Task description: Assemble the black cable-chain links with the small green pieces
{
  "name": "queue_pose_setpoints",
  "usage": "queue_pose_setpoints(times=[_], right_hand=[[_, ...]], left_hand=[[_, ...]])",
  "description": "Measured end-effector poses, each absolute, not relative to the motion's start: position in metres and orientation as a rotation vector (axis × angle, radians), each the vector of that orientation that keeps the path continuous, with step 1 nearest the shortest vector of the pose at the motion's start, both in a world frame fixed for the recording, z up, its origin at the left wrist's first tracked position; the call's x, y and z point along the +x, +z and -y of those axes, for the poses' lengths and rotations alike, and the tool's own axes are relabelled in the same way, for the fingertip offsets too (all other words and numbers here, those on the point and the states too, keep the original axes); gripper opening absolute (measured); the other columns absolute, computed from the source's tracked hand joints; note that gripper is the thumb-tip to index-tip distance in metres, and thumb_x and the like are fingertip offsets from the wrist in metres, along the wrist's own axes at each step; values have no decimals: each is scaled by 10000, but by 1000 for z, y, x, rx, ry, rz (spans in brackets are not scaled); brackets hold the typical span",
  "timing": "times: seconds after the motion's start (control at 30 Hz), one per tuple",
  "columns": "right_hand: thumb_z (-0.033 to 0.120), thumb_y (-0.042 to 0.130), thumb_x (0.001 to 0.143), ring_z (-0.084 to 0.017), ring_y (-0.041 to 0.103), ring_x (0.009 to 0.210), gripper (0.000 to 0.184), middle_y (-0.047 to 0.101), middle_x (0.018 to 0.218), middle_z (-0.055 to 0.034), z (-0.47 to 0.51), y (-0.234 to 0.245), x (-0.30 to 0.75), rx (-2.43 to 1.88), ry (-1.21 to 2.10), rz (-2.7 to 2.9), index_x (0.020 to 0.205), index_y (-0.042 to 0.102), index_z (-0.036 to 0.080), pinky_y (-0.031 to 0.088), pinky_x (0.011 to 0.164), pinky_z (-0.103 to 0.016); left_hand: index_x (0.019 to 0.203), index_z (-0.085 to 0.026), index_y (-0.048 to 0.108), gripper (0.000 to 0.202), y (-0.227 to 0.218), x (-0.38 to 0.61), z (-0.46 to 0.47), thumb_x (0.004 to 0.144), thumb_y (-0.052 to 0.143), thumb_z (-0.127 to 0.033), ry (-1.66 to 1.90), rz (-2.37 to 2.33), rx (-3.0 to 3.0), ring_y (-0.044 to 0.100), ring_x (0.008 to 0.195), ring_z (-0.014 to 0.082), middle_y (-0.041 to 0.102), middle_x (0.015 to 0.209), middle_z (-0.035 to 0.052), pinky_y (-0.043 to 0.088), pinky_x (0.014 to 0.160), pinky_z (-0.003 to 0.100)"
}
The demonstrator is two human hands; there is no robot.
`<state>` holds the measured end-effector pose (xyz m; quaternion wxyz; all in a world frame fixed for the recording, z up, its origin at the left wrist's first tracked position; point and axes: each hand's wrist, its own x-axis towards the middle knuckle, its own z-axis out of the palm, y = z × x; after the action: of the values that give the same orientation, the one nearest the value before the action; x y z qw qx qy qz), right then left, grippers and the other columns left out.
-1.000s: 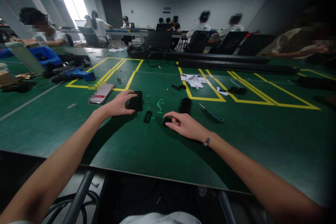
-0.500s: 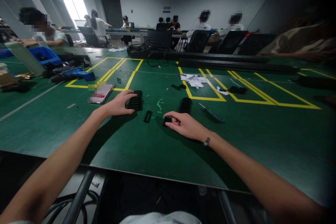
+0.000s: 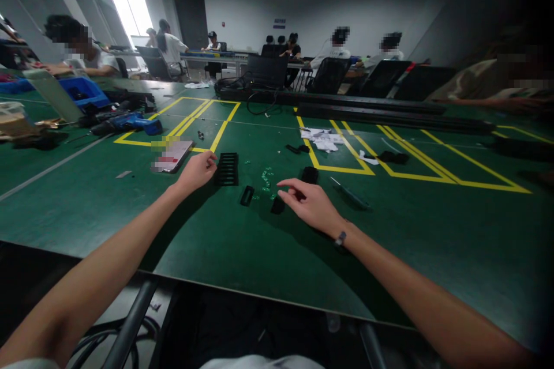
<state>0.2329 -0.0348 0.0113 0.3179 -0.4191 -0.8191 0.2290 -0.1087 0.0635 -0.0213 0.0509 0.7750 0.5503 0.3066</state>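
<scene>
Resting half-open, left fingers point(image 3: 206, 161) beside tray point(image 3: 227, 169).

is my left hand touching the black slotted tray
Cannot tell. In the head view the left hand lies beside the black slotted tray, fingertips at its left edge; neither contact nor gap shows plainly.

Surface point(image 3: 130, 207): was green, crossed by yellow lines.
Slotted block point(image 3: 227, 169): was black, ribbed.
Small piece point(image 3: 277, 205): was black.
Scattered bits point(image 3: 266, 176): were pale green.
Drill point(image 3: 130, 123): was blue and black.
Papers point(image 3: 322, 138): were white.
</scene>
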Motion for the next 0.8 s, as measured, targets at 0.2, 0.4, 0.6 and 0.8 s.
queue_pose_setpoints(times=[0.2,0.4,0.6,0.8], right_hand=[[469,583,932,-211,612,823,410,595,910,-55,-2,29,184,-1072,850,1779,1251,528,218,543,715,-352],[561,484,946,-273,542,1183,506,490,1365,-127,-80,26,122,-1111,1117,1408,1348,420,261,545,863,-411],[781,381,887,-326,431,1323,726,446,1451,-121,-111,18,87,-1190,1122,1420,1415,396,282,416,1027,-489],[786,332,903,-333,417,1328,747,444,1455,-124,-119,11,81,-1141,1164,1410,1425,412,258,396,1039,-495]], left_hand=[[1028,-154,651,253,-29,-111,-74,823,503,-171,906,-1823,2340,627,797,211,674,821,64,494,782,313],[1046,-149,642,253,-33,-112,-86,831,508,-153,895,-1924,2314,629,889,231,677,929,98,491,833,339],[1094,-168,611,243,-33,-110,-93,879,507,-210,849,-2012,2320,633,897,246,658,984,112,486,792,338],[1122,-194,599,248,-33,-109,-99,896,504,-234,804,-2027,2323,639,901,264,659,1003,112,483,760,344]])
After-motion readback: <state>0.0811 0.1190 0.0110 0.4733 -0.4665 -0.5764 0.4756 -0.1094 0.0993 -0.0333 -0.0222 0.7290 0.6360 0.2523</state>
